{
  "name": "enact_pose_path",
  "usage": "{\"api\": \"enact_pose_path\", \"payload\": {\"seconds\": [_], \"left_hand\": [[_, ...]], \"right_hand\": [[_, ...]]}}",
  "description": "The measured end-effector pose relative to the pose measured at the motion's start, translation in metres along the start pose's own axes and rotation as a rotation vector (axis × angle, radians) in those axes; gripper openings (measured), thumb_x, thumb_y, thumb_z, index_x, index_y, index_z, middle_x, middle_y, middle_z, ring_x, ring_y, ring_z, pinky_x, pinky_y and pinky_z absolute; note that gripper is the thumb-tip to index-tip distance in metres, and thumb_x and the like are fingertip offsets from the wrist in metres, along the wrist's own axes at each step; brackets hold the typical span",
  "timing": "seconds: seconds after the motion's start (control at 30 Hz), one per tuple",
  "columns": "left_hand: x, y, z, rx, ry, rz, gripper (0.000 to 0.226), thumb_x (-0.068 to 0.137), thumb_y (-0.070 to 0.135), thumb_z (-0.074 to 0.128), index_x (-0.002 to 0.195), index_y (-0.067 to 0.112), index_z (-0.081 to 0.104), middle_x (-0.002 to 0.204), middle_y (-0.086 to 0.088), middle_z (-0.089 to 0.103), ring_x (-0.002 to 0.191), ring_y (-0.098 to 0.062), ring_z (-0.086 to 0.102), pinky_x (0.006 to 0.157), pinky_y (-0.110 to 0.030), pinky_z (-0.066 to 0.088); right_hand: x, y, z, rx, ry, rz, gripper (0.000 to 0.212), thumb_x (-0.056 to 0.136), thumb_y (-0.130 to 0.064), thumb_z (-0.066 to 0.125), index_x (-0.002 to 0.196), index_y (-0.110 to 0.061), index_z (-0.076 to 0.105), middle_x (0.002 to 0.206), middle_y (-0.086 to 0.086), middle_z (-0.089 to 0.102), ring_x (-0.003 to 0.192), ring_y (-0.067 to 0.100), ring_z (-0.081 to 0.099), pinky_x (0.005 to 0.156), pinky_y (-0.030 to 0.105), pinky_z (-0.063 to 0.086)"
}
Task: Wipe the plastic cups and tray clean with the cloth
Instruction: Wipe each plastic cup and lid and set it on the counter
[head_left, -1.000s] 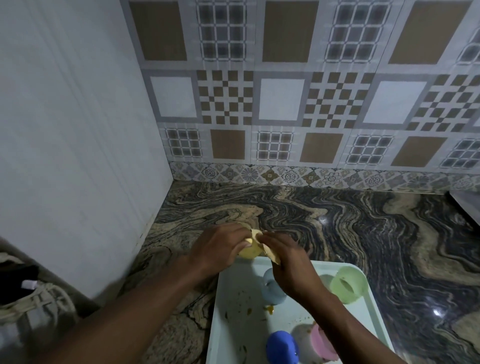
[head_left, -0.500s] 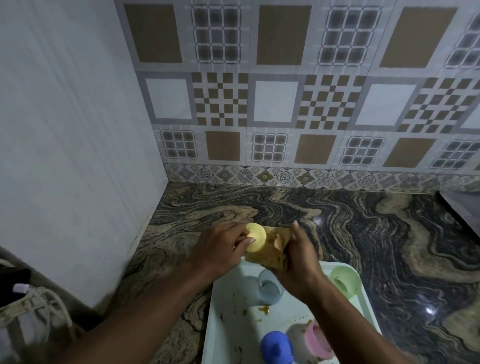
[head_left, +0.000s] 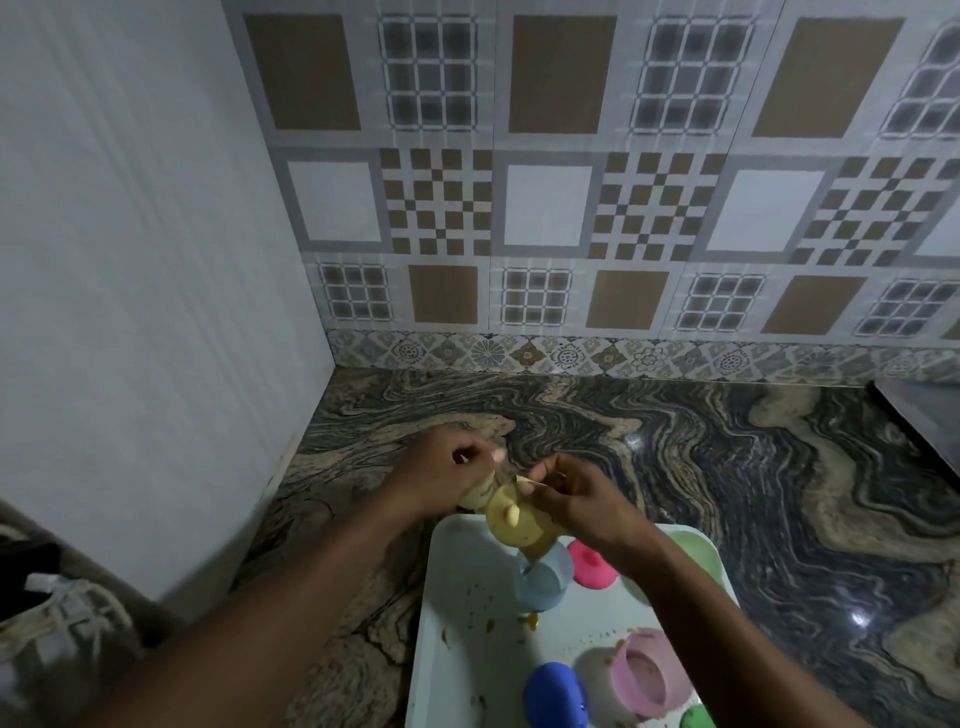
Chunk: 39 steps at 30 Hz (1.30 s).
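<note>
My left hand (head_left: 447, 467) grips a yellow cup (head_left: 474, 500); only a sliver of it shows under the fingers. A yellowish cloth (head_left: 522, 527) bulges round against that cup, and my right hand (head_left: 576, 499) pinches the cloth's upper edge. Both hands hover at the far edge of a pale tray (head_left: 467, 634) flecked with food crumbs. On the tray lie a light blue cup (head_left: 543, 582), a dark pink cup (head_left: 589, 565) upside down, a pale green cup (head_left: 698, 548) half behind my right arm, a pink cup (head_left: 649, 670), a blue cup (head_left: 553, 696) and a green cup (head_left: 696, 719) at the bottom edge.
The tray sits on a swirled marble counter (head_left: 727, 467) in a corner. A white wall (head_left: 156, 312) closes the left side and a patterned tile wall (head_left: 571, 208) the back. A metal edge (head_left: 924, 415) juts in at right; a bag (head_left: 57, 623) lies lower left.
The cup's yellow base, plain half a second ago, is now hidden. The cloth has gone from loosely spread to bunched round against the cup. My right hand now pinches its top edge.
</note>
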<state>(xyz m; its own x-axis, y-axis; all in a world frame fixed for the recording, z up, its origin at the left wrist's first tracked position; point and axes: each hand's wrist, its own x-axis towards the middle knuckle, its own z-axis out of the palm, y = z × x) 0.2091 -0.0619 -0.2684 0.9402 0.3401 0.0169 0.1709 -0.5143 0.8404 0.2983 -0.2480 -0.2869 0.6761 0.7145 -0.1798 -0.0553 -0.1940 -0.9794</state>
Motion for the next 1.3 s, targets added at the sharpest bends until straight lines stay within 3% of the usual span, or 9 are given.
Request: {"api": "enact_pose_path", "payload": {"seconds": [0.1,0.27,0.43,0.57,0.7,0.87,0.97,1.13,1.3], "left_hand": [[0.010,0.002,-0.002,-0.026,-0.254,-0.065,0.014,0.089,0.035,0.071,0.087,0.024,0.079,0.083,0.005,0.077,0.083,-0.011,0.071,0.085,-0.038,0.056],[0.011,0.017,0.005,-0.151,-0.485,-0.115,0.023,0.091,0.027,0.069,0.070,0.016,0.072,0.065,0.005,0.068,0.060,0.001,0.059,0.064,-0.013,0.047],[0.017,0.009,0.016,-0.165,-0.597,-0.144,0.034,0.080,0.052,0.074,0.081,0.018,0.077,0.074,-0.001,0.072,0.068,-0.008,0.063,0.067,-0.023,0.047],[0.022,0.013,0.026,-0.425,-0.380,-0.054,0.016,0.093,0.016,0.065,0.078,0.013,0.069,0.062,0.009,0.065,0.057,-0.002,0.054,0.059,-0.018,0.044],[0.024,0.009,0.031,-0.480,-0.231,-0.044,0.014,0.095,0.010,0.062,0.084,0.002,0.067,0.056,0.009,0.061,0.050,-0.001,0.050,0.053,-0.017,0.040],[0.013,-0.005,0.035,-0.599,-0.389,-0.312,0.040,0.080,0.046,0.074,0.083,0.006,0.072,0.077,-0.013,0.066,0.073,-0.024,0.059,0.070,-0.033,0.045],[0.021,0.008,0.032,-0.405,-0.444,-0.370,0.059,0.080,0.070,0.061,0.069,0.011,0.065,0.068,-0.016,0.059,0.062,-0.026,0.056,0.058,-0.031,0.047],[0.033,0.029,0.044,-0.151,-0.061,-0.118,0.055,0.083,0.063,0.062,0.055,0.019,0.044,0.058,-0.007,0.039,0.054,-0.017,0.039,0.055,-0.032,0.033],[0.024,0.014,0.063,-0.233,0.286,-0.155,0.061,0.091,0.053,0.060,0.049,0.012,0.043,0.046,-0.001,0.035,0.044,-0.016,0.034,0.052,-0.031,0.028]], "right_hand": [[0.003,-0.009,-0.012,-0.049,-0.077,-0.006,0.005,0.093,-0.007,0.066,0.089,-0.008,0.063,0.073,0.003,0.069,0.067,0.014,0.061,0.058,0.025,0.048],[0.004,-0.012,-0.031,-0.041,-0.197,0.040,0.009,0.085,-0.012,0.072,0.090,-0.009,0.065,0.077,0.009,0.065,0.068,0.017,0.057,0.057,0.028,0.045],[0.005,-0.013,-0.041,0.086,-0.239,0.068,0.008,0.088,-0.003,0.067,0.094,-0.004,0.061,0.078,0.010,0.065,0.064,0.016,0.058,0.055,0.025,0.046],[0.000,-0.016,-0.039,0.303,-0.111,0.031,0.019,0.082,-0.010,0.070,0.095,-0.001,0.060,0.073,0.013,0.066,0.058,0.022,0.063,0.049,0.030,0.054],[-0.014,0.004,-0.012,0.507,0.130,-0.048,0.030,0.082,-0.012,0.069,0.101,0.006,0.056,0.079,0.028,0.066,0.062,0.035,0.064,0.055,0.044,0.058],[-0.024,0.018,-0.008,0.488,0.095,0.032,0.031,0.079,-0.017,0.072,0.099,0.002,0.058,0.085,0.027,0.066,0.072,0.035,0.064,0.064,0.046,0.056],[-0.019,0.000,-0.023,0.321,-0.092,0.041,0.026,0.082,-0.014,0.070,0.098,0.001,0.057,0.079,0.018,0.064,0.065,0.026,0.063,0.053,0.033,0.056],[-0.011,-0.018,-0.023,0.468,-0.066,0.001,0.022,0.086,-0.008,0.065,0.102,0.004,0.056,0.078,0.025,0.063,0.057,0.032,0.064,0.049,0.039,0.057],[-0.029,0.015,0.020,0.645,0.302,-0.028,0.022,0.090,-0.014,0.065,0.104,0.002,0.058,0.084,0.025,0.067,0.067,0.033,0.063,0.063,0.043,0.056]]}}
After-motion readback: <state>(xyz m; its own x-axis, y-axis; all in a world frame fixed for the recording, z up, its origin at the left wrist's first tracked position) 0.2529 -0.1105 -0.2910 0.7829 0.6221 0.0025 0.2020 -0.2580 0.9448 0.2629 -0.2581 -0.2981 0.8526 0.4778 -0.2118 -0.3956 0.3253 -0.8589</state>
